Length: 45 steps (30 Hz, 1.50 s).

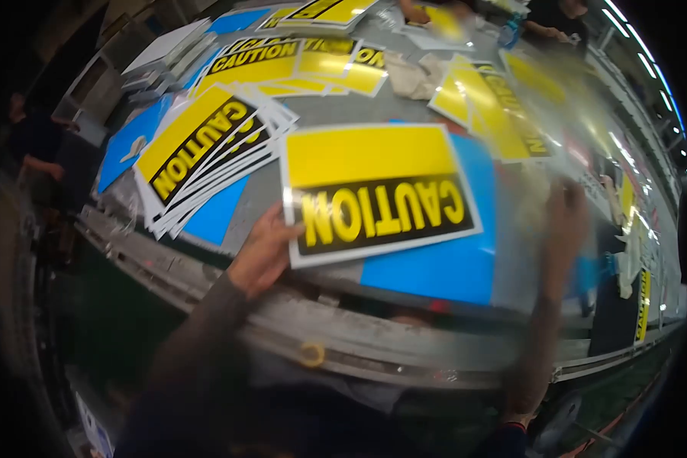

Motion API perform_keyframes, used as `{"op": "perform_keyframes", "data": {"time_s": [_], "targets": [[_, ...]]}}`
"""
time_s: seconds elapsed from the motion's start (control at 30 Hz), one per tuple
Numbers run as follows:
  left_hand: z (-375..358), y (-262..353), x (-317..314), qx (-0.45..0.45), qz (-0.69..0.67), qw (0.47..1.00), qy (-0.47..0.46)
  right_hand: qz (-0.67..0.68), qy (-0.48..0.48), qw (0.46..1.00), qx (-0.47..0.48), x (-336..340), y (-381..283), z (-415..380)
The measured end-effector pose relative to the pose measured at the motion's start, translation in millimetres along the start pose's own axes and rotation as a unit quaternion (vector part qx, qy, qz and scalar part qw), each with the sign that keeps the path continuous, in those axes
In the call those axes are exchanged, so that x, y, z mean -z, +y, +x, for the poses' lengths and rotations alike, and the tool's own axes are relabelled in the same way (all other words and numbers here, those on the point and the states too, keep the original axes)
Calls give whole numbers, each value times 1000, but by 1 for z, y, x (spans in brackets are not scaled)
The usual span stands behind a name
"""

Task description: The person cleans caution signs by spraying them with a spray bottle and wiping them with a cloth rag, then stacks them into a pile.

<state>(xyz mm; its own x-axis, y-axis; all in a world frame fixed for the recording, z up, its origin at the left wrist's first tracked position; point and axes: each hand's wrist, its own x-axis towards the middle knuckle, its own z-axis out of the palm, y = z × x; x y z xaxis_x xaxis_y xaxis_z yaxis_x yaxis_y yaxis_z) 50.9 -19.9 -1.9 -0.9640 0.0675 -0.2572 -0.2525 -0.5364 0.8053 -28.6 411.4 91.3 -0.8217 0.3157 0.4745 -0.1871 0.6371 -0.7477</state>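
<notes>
A yellow and black CAUTION sign (374, 191) lies upside down to me on a blue sheet (443, 267) at the table's near side. My left hand (266, 248) presses on the sign's near left corner, fingers on its white border. My right hand (565, 221) is blurred and raised at the right, holding a clear film (546, 137) that lifts away over the right side of the sign and the signs behind it.
A fanned stack of CAUTION signs (206, 149) lies at the left on another blue sheet (130, 149). More signs (298, 61) cover the far side. A metal table edge (343, 320) runs below. Other people's arms (38, 164) show at left and far back.
</notes>
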Motion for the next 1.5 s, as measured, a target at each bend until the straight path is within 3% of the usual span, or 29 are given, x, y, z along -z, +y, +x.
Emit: {"op": "perform_keyframes", "data": {"time_s": [0.03,0.1,0.17,0.23,0.27,0.33,0.47,0.5,0.57,0.6,0.63,0.67,0.7,0.73,0.77,0.8,0.87,0.93,1.0,1.03,1.07,1.13,1.23,1.3,1.4,1.5], "targets": [[-1,7,-1,41,34,998,-17,93,62,993,34,0,4,0],[-7,10,-1,92,117,988,-35,113,47,989,77,-22,-22,-24],[-11,10,-4,97,183,977,-49,140,-41,988,54,-56,-21,-49],[-14,19,-12,127,217,966,-66,73,-257,956,121,-85,-6,-68],[-12,23,-12,140,241,957,-80,2,-284,934,218,-85,-6,-73],[-4,10,6,133,257,955,-63,-59,-172,953,244,-62,-21,-78],[1,41,6,250,344,895,-138,-50,-161,972,161,-13,-45,-73],[3,57,-3,247,456,841,-155,-50,-172,969,169,-15,-44,-78],[17,70,-8,42,649,740,-174,-79,-229,954,178,-5,-42,-89],[23,78,-11,-62,723,663,-183,-76,-160,975,137,5,-44,-101],[15,91,-47,-86,688,706,-144,-72,-96,988,98,19,-46,-113],[19,84,-62,-182,645,722,-174,-67,-37,995,66,35,-48,-120],[23,76,-74,-279,591,732,-190,-16,154,985,80,49,-20,-123],[24,69,-93,-298,588,715,-232,61,260,961,74,78,-13,-114],[28,58,-112,-318,579,691,-292,109,349,921,133,106,2,-98],[36,34,-123,-321,606,661,-306,93,417,900,89,128,-1,-80],[55,-19,-139,-408,626,601,-283,124,363,921,64,155,34,-39],[72,-50,-150,-353,657,573,-338,119,94,988,-9,158,44,-18],[59,-57,-148,-388,551,634,-379,70,-1,997,-34,146,32,-3],[42,-51,-148,-394,499,661,-399,44,-49,997,-42,138,22,4],[22,-42,-142,-419,469,657,-415,32,-94,995,-30,125,14,5],[-12,-18,-123,-386,442,655,-476,7,-204,979,-12,99,-3,9],[-32,0,-94,-331,424,623,-568,16,-340,934,-106,37,-84,-22],[-35,4,-80,-317,433,617,-576,-8,-432,902,-13,0,-96,-43],[-26,9,-68,-328,423,637,-555,-102,-447,880,125,-40,-102,-65],[-22,18,-55,-334,428,659,-520,-192,-404,893,42,-54,-102,-55]]}}
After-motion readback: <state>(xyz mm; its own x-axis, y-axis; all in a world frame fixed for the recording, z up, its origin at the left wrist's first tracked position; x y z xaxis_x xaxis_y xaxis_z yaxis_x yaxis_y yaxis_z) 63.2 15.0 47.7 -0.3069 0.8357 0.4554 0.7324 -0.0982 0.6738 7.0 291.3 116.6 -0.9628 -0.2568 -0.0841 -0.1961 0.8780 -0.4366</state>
